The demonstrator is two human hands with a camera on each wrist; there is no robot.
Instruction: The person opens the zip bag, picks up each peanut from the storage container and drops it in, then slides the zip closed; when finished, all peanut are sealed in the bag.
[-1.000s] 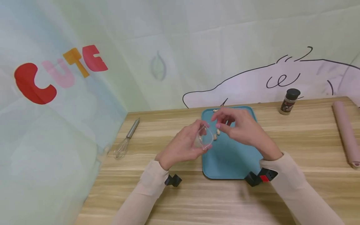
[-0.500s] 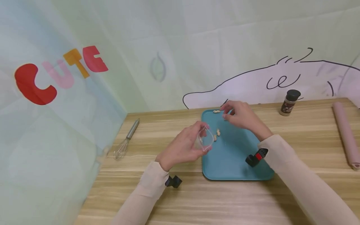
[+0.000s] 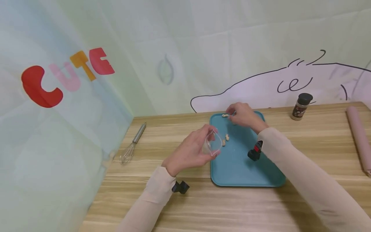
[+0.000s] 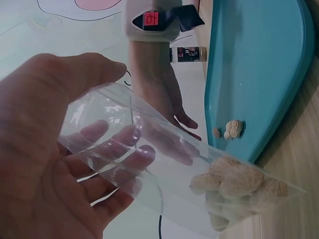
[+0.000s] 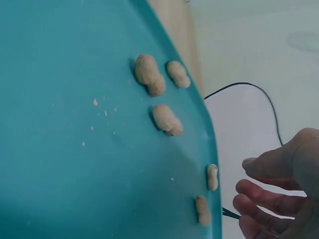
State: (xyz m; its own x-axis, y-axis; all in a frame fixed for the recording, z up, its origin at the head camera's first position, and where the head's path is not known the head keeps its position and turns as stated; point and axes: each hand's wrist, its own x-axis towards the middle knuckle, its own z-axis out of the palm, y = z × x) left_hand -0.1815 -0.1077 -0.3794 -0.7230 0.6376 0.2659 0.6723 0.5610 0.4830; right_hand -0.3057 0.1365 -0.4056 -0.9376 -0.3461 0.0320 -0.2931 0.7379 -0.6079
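Observation:
My left hand (image 3: 188, 149) holds a clear plastic bag (image 3: 214, 143) with its mouth spread, beside the tray's left edge. Several peanuts in the shell (image 4: 244, 184) lie in the bag's bottom, as the left wrist view shows. Over the far end of the blue tray (image 3: 243, 174), my right hand (image 3: 243, 114) reaches down with loosely bent fingers and nothing between them. A peanut (image 3: 225, 115) lies by its fingertips at the tray's back rim. In the right wrist view, several loose peanuts (image 5: 149, 74) are spread along the rim, with small crumbs nearby.
A metal whisk (image 3: 133, 143) lies on the wooden table to the left. At the back right stands a black-capped spice jar (image 3: 301, 106), and a rolled pink mat (image 3: 359, 140) lies at the far right. A printed cloth (image 3: 162, 38) hangs behind the table.
My right hand has moved from beside the bag's mouth to the tray's far end, coming down near the peanuts there. The left hand keeps the bag in about the same place.

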